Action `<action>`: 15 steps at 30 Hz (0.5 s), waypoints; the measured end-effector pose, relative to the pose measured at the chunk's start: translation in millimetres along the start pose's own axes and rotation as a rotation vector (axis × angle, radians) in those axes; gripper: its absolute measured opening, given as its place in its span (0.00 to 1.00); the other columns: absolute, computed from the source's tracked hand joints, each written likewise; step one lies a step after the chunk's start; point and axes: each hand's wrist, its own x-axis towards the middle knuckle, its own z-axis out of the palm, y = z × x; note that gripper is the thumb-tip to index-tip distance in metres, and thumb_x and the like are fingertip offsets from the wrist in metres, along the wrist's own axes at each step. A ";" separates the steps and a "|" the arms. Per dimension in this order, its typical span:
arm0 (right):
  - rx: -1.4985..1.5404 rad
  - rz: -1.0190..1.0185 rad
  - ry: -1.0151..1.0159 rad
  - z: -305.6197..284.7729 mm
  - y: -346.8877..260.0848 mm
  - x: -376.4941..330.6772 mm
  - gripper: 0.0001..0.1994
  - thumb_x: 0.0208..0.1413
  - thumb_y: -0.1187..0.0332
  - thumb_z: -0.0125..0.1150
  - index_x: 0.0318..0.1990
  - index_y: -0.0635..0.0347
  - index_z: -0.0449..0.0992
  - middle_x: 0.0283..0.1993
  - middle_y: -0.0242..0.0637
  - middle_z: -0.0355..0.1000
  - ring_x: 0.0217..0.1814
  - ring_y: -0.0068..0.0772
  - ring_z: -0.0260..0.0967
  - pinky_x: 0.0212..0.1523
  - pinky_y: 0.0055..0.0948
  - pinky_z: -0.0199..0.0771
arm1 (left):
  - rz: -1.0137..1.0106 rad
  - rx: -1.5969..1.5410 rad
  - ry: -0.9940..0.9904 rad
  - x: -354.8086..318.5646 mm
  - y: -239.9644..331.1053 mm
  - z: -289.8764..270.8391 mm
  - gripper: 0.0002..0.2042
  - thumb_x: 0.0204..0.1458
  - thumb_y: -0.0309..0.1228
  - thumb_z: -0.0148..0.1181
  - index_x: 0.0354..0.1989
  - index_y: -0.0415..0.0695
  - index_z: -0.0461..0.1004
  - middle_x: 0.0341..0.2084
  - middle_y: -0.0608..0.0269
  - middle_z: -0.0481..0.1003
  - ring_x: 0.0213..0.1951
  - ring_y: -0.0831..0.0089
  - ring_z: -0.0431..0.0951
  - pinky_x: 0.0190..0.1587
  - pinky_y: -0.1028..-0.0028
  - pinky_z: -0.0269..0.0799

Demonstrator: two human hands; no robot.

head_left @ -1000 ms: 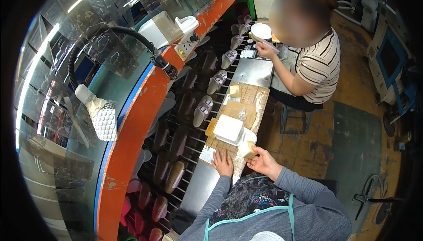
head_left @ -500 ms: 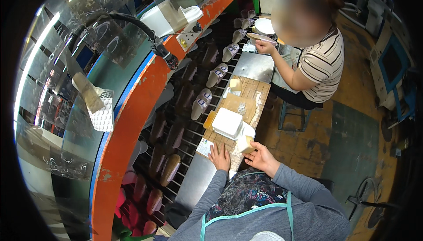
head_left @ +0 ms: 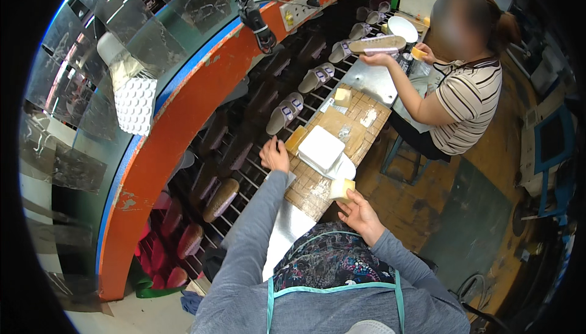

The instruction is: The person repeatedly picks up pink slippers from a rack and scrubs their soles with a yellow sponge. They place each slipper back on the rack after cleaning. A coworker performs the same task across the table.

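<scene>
My right hand (head_left: 363,217) pinches a pale yellow sponge block (head_left: 342,190) at the near edge of the work board (head_left: 308,190). Just beyond the sponge sits a square white tub (head_left: 321,148), with a rounded white dish (head_left: 345,168) against its near right side. My left hand (head_left: 274,155) reaches over the board's left edge to the roller rack, empty, its fingers apart and slightly bent. Closest to its fingertips is a pale sandal (head_left: 285,113) with buckled straps; a small gap seems to lie between them.
More buckled sandals (head_left: 317,77) and dark-sided soles (head_left: 221,200) lie along the rack. An orange curved machine edge (head_left: 177,123) bounds the left. Across the board, a seated co-worker (head_left: 464,99) holds a sole (head_left: 377,44) and a sponge (head_left: 419,53). Another sponge (head_left: 342,97) rests on the board.
My left hand has lifted off the board and moved left and forward toward the sandal on the rack. My right hand still holds the sponge block. The head view has shifted.
</scene>
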 end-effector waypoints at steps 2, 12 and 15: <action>0.008 0.001 0.054 -0.5 -0.8 -1.3 0.28 0.52 0.57 0.69 0.60 0.38 0.65 0.56 0.30 0.69 0.59 0.31 0.60 0.53 0.38 0.56 | -0.166 0.048 -0.120 32.3 13.5 6.0 0.22 0.56 0.48 0.55 0.56 0.54 0.75 0.55 0.58 0.71 0.60 0.53 0.62 0.58 0.47 0.56; -0.323 -0.252 0.461 -34.3 -12.5 13.4 0.30 0.47 0.64 0.72 0.58 0.43 0.63 0.46 0.29 0.73 0.44 0.22 0.66 0.40 0.30 0.54 | -0.374 0.076 -0.417 106.6 26.6 67.4 0.35 0.46 0.57 0.63 0.61 0.50 0.71 0.61 0.53 0.68 0.66 0.50 0.59 0.65 0.51 0.54; -0.556 -0.509 0.385 -47.7 -16.4 19.7 0.23 0.49 0.66 0.72 0.52 0.50 0.71 0.44 0.33 0.75 0.41 0.22 0.69 0.42 0.22 0.64 | -0.273 0.002 -0.367 114.0 4.5 91.8 0.28 0.45 0.50 0.69 0.52 0.48 0.78 0.50 0.51 0.77 0.53 0.55 0.75 0.58 0.65 0.66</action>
